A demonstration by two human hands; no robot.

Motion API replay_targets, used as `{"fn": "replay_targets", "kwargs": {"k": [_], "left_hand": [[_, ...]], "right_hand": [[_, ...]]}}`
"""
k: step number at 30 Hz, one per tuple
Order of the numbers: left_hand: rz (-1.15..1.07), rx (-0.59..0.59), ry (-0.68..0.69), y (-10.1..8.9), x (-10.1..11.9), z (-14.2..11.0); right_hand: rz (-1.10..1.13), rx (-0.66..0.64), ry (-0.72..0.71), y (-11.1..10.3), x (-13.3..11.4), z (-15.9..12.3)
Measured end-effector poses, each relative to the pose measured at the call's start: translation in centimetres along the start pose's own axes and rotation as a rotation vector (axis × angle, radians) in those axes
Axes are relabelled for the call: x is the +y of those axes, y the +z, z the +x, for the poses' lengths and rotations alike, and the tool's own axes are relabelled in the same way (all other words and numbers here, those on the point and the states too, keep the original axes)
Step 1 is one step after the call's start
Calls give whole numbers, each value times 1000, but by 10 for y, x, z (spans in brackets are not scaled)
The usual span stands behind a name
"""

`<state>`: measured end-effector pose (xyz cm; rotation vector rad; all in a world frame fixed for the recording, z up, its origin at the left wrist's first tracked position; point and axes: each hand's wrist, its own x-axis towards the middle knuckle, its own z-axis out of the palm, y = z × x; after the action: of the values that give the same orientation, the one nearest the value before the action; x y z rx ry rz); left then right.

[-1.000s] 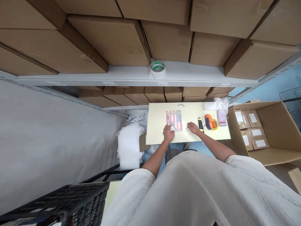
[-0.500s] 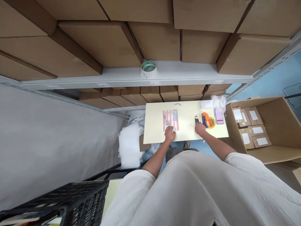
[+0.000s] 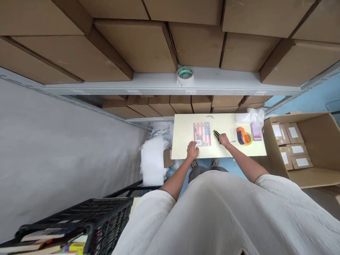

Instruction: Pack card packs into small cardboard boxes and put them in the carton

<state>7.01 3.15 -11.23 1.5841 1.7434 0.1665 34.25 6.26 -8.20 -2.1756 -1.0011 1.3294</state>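
My left hand (image 3: 192, 150) presses on the lower left edge of a flag-printed card (image 3: 202, 134), which lies flat on a cream board (image 3: 184, 136). My right hand (image 3: 224, 140) sits just right of the card, shut on a black and yellow utility knife (image 3: 216, 136) that is tilted with its end toward the card. To the right stand an orange tape dispenser (image 3: 241, 136) with a yellow tape roll (image 3: 248, 139) and a pink package (image 3: 256, 132).
Behind the board, a white plastic bag (image 3: 255, 115) lies at the corner. An open cardboard box (image 3: 300, 148) of labelled packets stands right. White foam sheets (image 3: 152, 161) hang left. Overhead, a shelf carries cardboard cartons and a tape roll (image 3: 185, 75). A black crate (image 3: 87, 223) sits lower left.
My right hand has reached the knife and taken hold of it, and the knife has moved left toward the card. My left hand stays on the card. The view has shifted slightly.
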Motion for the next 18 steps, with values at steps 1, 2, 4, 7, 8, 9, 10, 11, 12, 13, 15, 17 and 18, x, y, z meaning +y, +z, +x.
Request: {"fn": "replay_targets", "kwargs": {"k": [1,2,4,7,8,9,10,11,12,13,15,17,18], "left_hand": [[-3,4,0,-6,-6,1],[-7,7,-3,-12,-12,2],[-15,12,-17,-25,-25,4],[-23,6,-46,-45,-48,7],[-23,1,-55,-52,-56,7],[-21,-5,-61,-58,-63,8],[-17,-11,-64,-64,-71,9],[-12,-19,-63,-69,-78,10],[-5,-30,-61,-74,-86,10],[3,-45,-57,-78,-92,11],[24,-84,-42,-84,-104,11],[54,-121,-16,-87,-113,10],[69,-133,2,-88,-116,9]], "right_hand": [[57,-20,3,10,-10,-1],[111,-41,16,20,-19,-2],[233,-88,40,38,-37,-6],[354,-173,48,62,-61,-13],[348,-199,42,70,-66,-15],[327,-221,32,77,-71,-18],[301,-238,21,85,-75,-20],[276,-249,10,92,-78,-22],[251,-254,-1,99,-80,-23],[227,-250,-12,107,-82,-24],[170,-212,-24,120,-83,-26],[93,-133,-23,131,-83,-26],[50,-83,-19,135,-84,-25]]}}
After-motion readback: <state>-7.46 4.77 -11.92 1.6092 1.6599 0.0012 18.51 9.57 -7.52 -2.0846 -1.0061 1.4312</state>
